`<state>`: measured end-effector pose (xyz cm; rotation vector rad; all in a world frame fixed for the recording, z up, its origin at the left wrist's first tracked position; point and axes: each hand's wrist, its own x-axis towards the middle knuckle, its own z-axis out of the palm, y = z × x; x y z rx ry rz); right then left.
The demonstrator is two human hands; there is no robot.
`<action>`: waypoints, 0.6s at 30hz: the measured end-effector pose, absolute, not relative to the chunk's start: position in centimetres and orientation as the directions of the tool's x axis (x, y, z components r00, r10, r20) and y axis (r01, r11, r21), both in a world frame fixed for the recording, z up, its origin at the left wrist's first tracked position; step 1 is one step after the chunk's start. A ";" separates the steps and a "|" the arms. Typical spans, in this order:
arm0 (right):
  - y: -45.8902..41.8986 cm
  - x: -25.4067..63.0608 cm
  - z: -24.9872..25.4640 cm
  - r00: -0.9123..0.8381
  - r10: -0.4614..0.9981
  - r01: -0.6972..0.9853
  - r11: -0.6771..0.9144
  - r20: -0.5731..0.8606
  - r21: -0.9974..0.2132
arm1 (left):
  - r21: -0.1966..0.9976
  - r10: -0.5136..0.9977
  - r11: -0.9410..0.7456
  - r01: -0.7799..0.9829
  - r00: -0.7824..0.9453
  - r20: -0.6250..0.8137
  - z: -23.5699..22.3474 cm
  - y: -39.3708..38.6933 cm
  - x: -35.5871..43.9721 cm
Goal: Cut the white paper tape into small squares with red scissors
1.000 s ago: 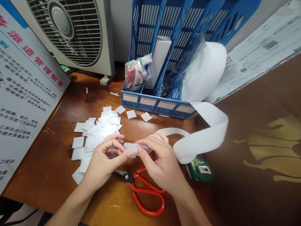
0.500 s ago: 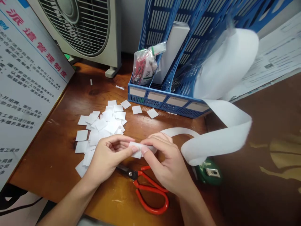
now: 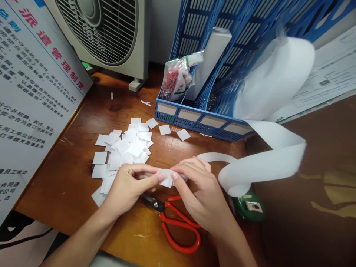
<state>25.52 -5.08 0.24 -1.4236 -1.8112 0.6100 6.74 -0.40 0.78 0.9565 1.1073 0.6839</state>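
My left hand (image 3: 126, 189) pinches the near edge of a small white square piece (image 3: 167, 178) between thumb and fingers. My right hand (image 3: 198, 194) pinches the other side of it, along with the end of a long white strip (image 3: 264, 167). Whether the square lies over the strip's end or is part of it, I cannot tell. The strip loops away to the right and up to a white roll (image 3: 280, 78). Below my hands lie red-handled scissors (image 3: 180, 224), blades partly hidden by my left hand. A pile of white squares (image 3: 125, 148) lies beyond my left hand.
A blue file rack (image 3: 205, 118) stands at the back, holding a bag of red items (image 3: 175, 79) and a white box (image 3: 213, 59). A green tape measure (image 3: 249, 205) sits at right under the strip. A fan (image 3: 105, 33) and a printed board (image 3: 39, 96) stand at left.
The white square between my hands has been drawn flatter, and more of it shows between my fingertips. My hands have shifted slightly apart. The whole view has moved a little.
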 end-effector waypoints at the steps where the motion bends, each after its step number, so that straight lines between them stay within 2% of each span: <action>1: -5.1 25.6 0.3 -0.109 0.963 0.600 0.263 0.248 -0.756 | 0.898 0.846 0.441 0.009 0.332 -0.418 0.7 -0.4 6.7; 7: -4.9 25.5 0.4 -0.083 0.961 0.574 0.264 0.265 -0.775 | 0.919 0.848 0.385 0.091 0.358 -0.390 0.0 -0.5 6.4; 14: -4.8 25.7 0.2 -0.146 0.950 0.639 0.305 0.277 -0.706 | 0.922 0.797 0.331 0.201 0.463 -0.387 0.6 -0.3 6.0; 18: -5.2 25.0 1.0 -0.093 0.926 0.690 0.325 0.367 -0.647 | 0.927 0.810 0.322 0.191 0.451 -0.374 1.2 0.0 5.7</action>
